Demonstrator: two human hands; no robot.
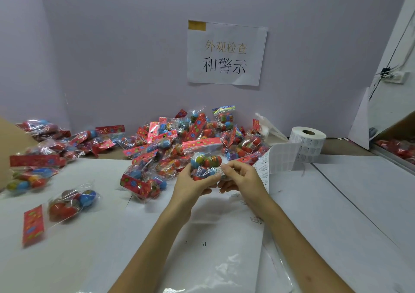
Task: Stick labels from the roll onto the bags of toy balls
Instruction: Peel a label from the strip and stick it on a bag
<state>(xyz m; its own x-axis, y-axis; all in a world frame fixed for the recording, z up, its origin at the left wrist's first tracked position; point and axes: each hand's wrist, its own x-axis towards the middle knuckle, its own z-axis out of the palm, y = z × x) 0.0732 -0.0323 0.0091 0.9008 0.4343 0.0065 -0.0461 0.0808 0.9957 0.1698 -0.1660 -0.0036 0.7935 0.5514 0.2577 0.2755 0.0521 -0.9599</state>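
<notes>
Your left hand point(193, 185) grips bag point(205, 155), frame centre | right hand point(241, 176) pinches label point(219, 170) against it | lay it flat, rub edge to edge, no creases.

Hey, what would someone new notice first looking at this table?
The bright red and blue heap of bags along the back of the table stands out first. In front of it, the left hand and right hand hold one bag. A white roll of labels stands to the right, its strip trailing toward the hands, and a paper sign hangs on the wall behind.
</notes>
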